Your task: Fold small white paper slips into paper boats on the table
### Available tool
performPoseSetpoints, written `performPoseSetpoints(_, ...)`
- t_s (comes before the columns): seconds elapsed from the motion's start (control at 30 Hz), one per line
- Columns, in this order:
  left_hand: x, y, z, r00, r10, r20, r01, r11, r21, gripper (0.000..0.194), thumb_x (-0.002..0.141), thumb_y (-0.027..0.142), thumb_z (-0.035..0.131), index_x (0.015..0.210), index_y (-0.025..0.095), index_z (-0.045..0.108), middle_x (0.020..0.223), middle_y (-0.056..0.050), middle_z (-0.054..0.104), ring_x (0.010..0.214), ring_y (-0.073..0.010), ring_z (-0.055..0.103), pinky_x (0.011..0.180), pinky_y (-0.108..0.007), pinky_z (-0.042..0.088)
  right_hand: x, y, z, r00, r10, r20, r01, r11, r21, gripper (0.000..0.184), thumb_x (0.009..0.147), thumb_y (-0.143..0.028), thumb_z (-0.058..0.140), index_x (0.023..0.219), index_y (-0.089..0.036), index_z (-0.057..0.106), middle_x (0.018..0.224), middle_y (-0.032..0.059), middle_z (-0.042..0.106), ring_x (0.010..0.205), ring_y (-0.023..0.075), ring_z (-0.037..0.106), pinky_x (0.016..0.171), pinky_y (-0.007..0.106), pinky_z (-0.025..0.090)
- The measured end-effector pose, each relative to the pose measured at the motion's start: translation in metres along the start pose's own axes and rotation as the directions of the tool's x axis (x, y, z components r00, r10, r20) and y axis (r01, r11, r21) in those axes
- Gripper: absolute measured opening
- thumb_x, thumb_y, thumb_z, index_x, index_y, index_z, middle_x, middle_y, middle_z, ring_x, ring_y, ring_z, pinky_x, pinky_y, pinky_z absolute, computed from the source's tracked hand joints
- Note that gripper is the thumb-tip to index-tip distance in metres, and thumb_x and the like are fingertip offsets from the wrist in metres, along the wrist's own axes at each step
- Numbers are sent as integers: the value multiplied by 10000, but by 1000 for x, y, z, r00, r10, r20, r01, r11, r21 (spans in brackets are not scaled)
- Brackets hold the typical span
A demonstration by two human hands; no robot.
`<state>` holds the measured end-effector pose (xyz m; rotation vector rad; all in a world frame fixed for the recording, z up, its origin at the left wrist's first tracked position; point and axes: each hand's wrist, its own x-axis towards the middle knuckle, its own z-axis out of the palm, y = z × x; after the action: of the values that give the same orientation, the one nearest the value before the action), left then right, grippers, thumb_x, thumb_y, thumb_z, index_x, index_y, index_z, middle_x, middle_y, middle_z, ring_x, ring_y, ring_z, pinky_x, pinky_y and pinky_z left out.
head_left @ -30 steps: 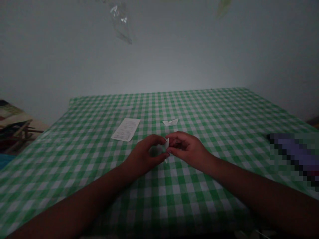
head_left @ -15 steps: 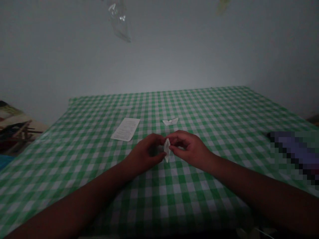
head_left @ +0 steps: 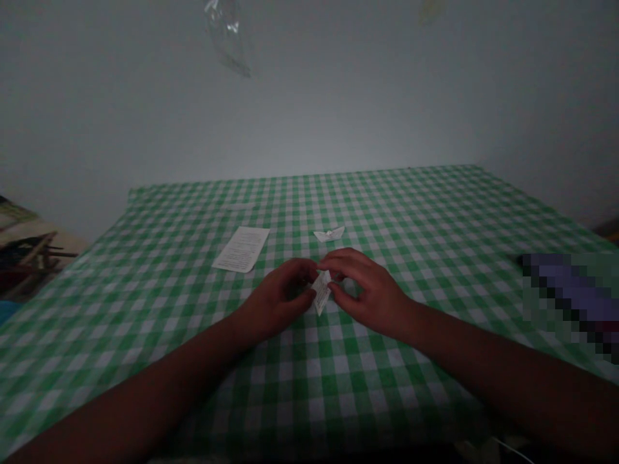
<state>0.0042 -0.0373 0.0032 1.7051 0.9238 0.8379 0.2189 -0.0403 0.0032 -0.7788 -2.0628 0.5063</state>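
Gently pinched the paper [head_left: 321, 298] between clamped fingertips of left hand [head_left: 276, 298] and right hand [head_left: 371, 290], over the cloth's [head_left: 333, 386] near middle, probably to steady its small creases; had the scrap [head_left: 329, 236] and sheet [head_left: 242, 249] farther off, presumably for elbow room.

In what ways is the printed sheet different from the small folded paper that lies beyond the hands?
The printed sheet lies flat; the folded paper has raised, pointed ends. The printed sheet is clearly larger than the folded paper. Both are whitish and rest on the checked cloth.
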Motion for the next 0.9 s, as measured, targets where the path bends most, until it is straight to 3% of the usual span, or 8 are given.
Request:
performPoseSetpoints(0.27, 1, 1, -2, 993, -71, -91, 78, 994, 73, 353, 848, 331, 662, 1171, 220, 574, 1141, -95, 679, 1055, -246, 662, 932, -453, 537, -1, 1, -3, 992, -82, 93, 96, 982, -161, 386, 922, -220, 560, 1308, -214, 558, 1275, 129, 607, 1215, 259, 560, 1031, 481, 492)
performPoseSetpoints(0.5, 4, 2, 0, 980, -81, -183, 104, 987, 120, 358, 806, 359, 716, 1103, 210, 582, 1045, -73, 678, 939, -236, 688, 837, -432, 575, -4, -4, 2, 997, -9, 81, 35, 946, -322, 676, 796, -488, 728, 1363, -197, 503, 1342, 176, 560, 1229, 351, 531, 1012, 563, 472)
performPoseSetpoints(0.73, 4, 4, 0, 980, -72, -187, 100, 984, 146, 350, 822, 387, 714, 1099, 212, 593, 1054, -68, 657, 959, -228, 673, 858, -430, 574, -5, -9, 8, 998, 43, 47, -23, 928, -371, 602, 819, -482, 702, 1307, -179, 522, 1309, 184, 575, 1211, 360, 532, 990, 567, 475)
performPoseSetpoints(0.9, 4, 3, -6, 986, 6, -164, 13, 993, 115, 276, 865, 367, 661, 1089, 215, 611, 1054, -64, 647, 983, -229, 647, 862, -412, 559, -4, -8, 4, 997, 74, 12, -68, 960, -272, 557, 826, -393, 696, 1326, -241, 502, 1284, 138, 601, 1228, 330, 547, 1021, 556, 465)
